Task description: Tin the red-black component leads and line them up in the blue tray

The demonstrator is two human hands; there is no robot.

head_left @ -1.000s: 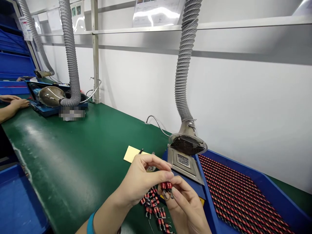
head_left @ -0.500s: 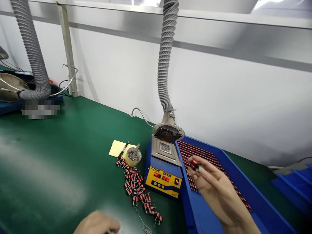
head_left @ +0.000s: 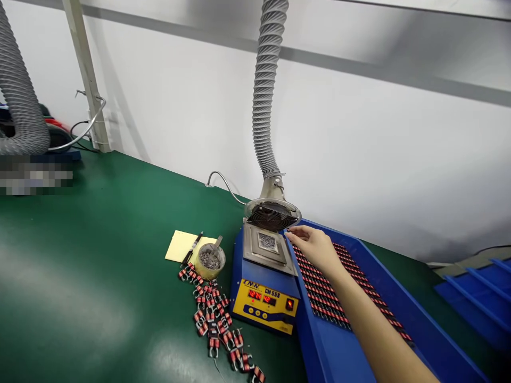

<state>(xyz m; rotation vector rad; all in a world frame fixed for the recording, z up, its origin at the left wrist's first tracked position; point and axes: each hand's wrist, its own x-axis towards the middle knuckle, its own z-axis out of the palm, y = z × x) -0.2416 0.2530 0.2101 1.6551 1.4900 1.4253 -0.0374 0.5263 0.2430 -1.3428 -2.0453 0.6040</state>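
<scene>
My right hand [head_left: 313, 247] reaches over the near-left part of the rows of red and black coils [head_left: 323, 287] inside the blue tray [head_left: 331, 346]. Its fingers are pinched beside the right edge of the solder pot [head_left: 265, 282], and what they hold is too small to make out. The pot has a metal top with a shiny square opening and a lit red display. Left of it, a loose pile of red and black coils [head_left: 213, 319] lies on the green table [head_left: 99, 266]. My left hand is out of view.
A fume duct with a round hood [head_left: 273, 213] hangs right above the pot's back edge. A cup of grey material with a spoon [head_left: 209, 260], a pen [head_left: 192, 249] and a yellow paper [head_left: 179, 246] lie left of the pot. Blue bins [head_left: 479, 298] stand at the far right.
My right hand has moved away from me, from above the tray's near part to its far left side by the pot. My left hand has left the view, and the camera has shifted slightly.
</scene>
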